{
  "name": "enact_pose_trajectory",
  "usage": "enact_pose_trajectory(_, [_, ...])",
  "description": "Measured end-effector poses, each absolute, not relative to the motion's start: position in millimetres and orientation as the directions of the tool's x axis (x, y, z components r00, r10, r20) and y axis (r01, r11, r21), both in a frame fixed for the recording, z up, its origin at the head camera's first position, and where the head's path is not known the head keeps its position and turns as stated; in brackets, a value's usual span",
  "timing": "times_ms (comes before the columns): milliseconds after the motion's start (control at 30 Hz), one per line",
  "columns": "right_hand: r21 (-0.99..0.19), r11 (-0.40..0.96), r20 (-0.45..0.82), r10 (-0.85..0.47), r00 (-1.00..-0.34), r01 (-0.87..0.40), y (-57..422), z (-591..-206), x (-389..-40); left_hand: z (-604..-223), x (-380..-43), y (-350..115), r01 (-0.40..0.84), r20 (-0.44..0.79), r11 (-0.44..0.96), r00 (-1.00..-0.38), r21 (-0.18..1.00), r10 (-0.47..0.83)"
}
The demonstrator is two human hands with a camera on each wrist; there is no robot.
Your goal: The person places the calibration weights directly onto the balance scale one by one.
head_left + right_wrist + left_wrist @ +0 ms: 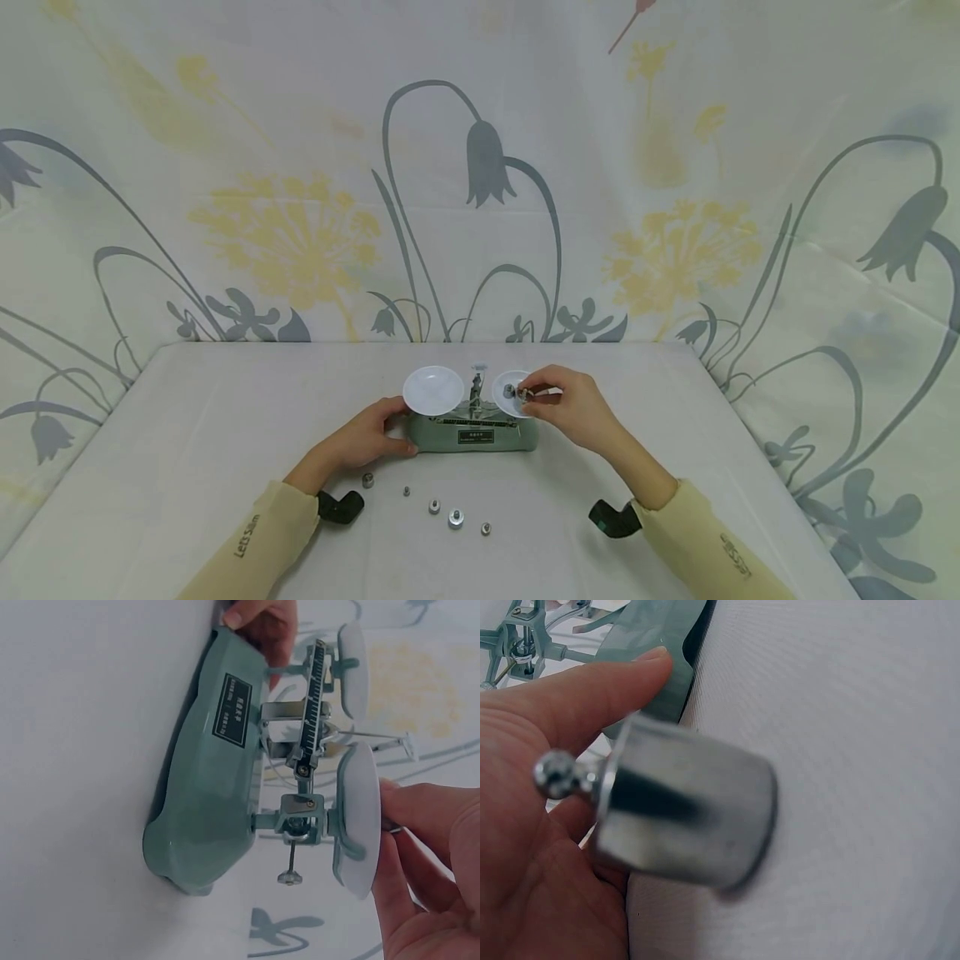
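Shows grey-green on the balance base [202, 802], white on both pans [433, 389], black on the nameplate [233, 710]. Gleams silver on the loose weights [456, 520] (likely on the pinched weight [523, 396] too, though mostly hidden). Spreads grey bellflowers [487, 162] and yellow blossoms [300, 237] over the whitish backdrop [330, 83].

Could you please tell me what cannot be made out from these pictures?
Nameplate, head and right wrist views: fine print too small to read.
Balance, left wrist view: mostly cut off by the upper left edges.
Metal weight, left wrist view: blurred, any marking unreadable.
Pinched weight, right wrist view: largely hidden by the right hand and the pan.
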State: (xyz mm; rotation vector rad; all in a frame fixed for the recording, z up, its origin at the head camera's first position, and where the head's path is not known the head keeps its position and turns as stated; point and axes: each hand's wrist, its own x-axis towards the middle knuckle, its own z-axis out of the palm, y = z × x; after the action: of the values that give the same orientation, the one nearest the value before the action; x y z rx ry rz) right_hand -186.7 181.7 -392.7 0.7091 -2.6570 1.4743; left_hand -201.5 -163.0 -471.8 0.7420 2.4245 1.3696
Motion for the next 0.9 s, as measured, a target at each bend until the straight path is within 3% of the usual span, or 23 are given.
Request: enact_pose_trajectory(900, [-0.765, 0.472, 0.302, -0.339, -0.891, -0.439, 192.1, -389.2, -187.9, -473.8, -203.0, -162.9, 0.305, 0.023, 0.431, -0.837, 0.849, 0.547])
